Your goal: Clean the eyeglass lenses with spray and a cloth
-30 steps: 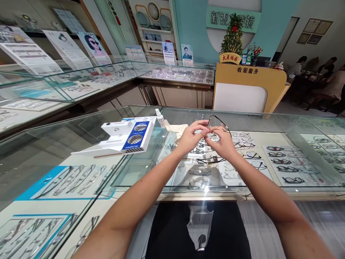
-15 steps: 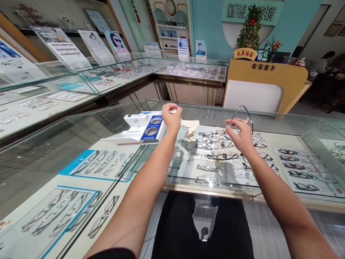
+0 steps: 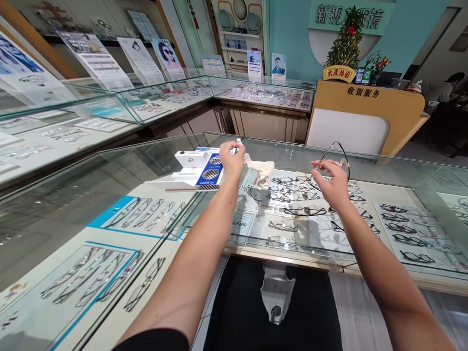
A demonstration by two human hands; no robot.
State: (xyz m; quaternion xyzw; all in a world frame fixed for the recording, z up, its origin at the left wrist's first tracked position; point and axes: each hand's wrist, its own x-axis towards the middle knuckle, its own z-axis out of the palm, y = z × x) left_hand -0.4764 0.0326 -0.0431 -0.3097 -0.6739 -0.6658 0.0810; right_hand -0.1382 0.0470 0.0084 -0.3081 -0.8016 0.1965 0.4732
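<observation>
My left hand (image 3: 232, 158) is closed round a small bottle (image 3: 239, 142) whose white tip shows above the fingers, over the glass counter. My right hand (image 3: 332, 183) pinches a pair of dark-framed glasses (image 3: 342, 148), one rim or temple arching above the fingers. Just right of my left hand a cream cloth (image 3: 262, 171) lies crumpled on the glass. To the left of that hand sits an open white and blue box (image 3: 209, 171).
Below both hands is the glass display counter (image 3: 292, 248) with rows of eyeglasses (image 3: 305, 211) inside. More glass cases stand at the left and back. A yellow cash desk (image 3: 369, 105) with a plant is at the back right; a person sits at the far right.
The small bottle's white tip now shows above my left hand, which has turned slightly. The whole view has shifted a little, and my right hand still holds the glasses.
</observation>
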